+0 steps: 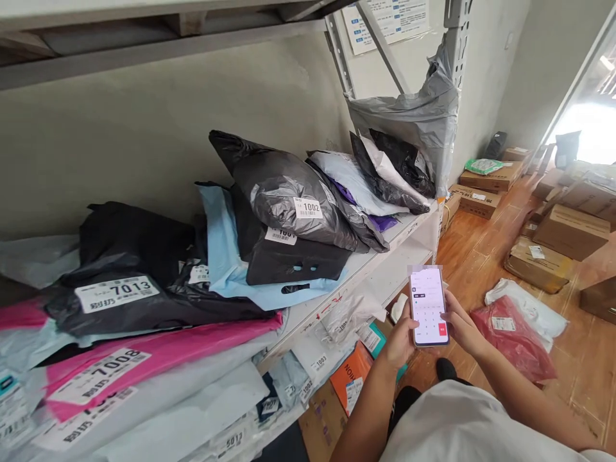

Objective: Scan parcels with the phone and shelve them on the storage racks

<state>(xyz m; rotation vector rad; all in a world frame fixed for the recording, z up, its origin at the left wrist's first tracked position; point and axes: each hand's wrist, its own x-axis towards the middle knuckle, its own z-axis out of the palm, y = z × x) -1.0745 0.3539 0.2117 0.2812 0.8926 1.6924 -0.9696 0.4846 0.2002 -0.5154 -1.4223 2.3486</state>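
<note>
A smartphone [427, 311] with a lit number keypad is held upright between my two hands in front of my body. My left hand [400, 339] is closed round its left edge, thumb at the lower side. On the other edge, my right hand [462, 326] grips it with the thumb over the screen near the keys. To the left of the phone, a shelf [359, 268] carries several bagged parcels. Among them are a black parcel [289, 192] labelled 1002, a black parcel [139, 244] labelled 7013 and a pink parcel [202, 343] labelled 7008.
Below, a lower shelf level holds more parcels, including an orange bag [350, 372]. On the wooden floor at right lie a red bag [513, 337], a white bag [548, 314] and several cardboard boxes [572, 231]. A metal shelf post [455, 83] stands ahead.
</note>
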